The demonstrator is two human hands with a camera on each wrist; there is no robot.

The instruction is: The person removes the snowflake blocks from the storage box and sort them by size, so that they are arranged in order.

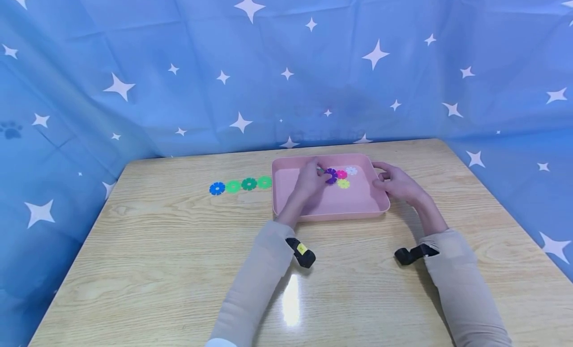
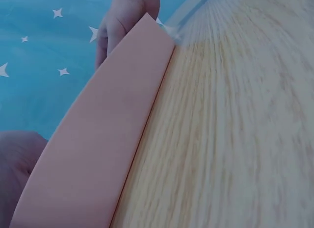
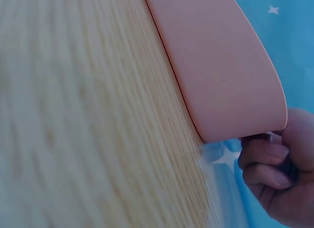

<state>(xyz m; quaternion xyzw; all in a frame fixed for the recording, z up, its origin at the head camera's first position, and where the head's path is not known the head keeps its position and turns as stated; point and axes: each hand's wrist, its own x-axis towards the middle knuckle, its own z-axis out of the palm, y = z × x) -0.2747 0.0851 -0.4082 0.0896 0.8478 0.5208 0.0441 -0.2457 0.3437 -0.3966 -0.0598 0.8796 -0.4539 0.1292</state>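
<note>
A shallow pink tray (image 1: 340, 216) sits on the table. Over its inside, my left hand (image 1: 308, 181) pinches a purple snowflake disc (image 1: 331, 176) between thumb and finger. Beside that disc lie a pink disc (image 1: 342, 174), a yellow disc (image 1: 343, 184) and a white disc (image 1: 351, 171); a bit of green shows by the left fingers, mostly covered. My right hand (image 1: 398, 183) grips the tray's right wall, thumb at the rim. The right wrist view shows the curled fingers of that hand (image 3: 274, 164) at the tray's corner. In the left wrist view, the tray wall (image 2: 98, 125) hides the discs.
Left of the tray, a row of discs runs along the table: blue (image 1: 217, 188), light green (image 1: 233, 187), dark green (image 1: 249, 184) and another light green (image 1: 264, 182) close to the tray's left wall. A blue star-patterned curtain (image 1: 201, 103) hangs behind the wooden table (image 1: 170, 267).
</note>
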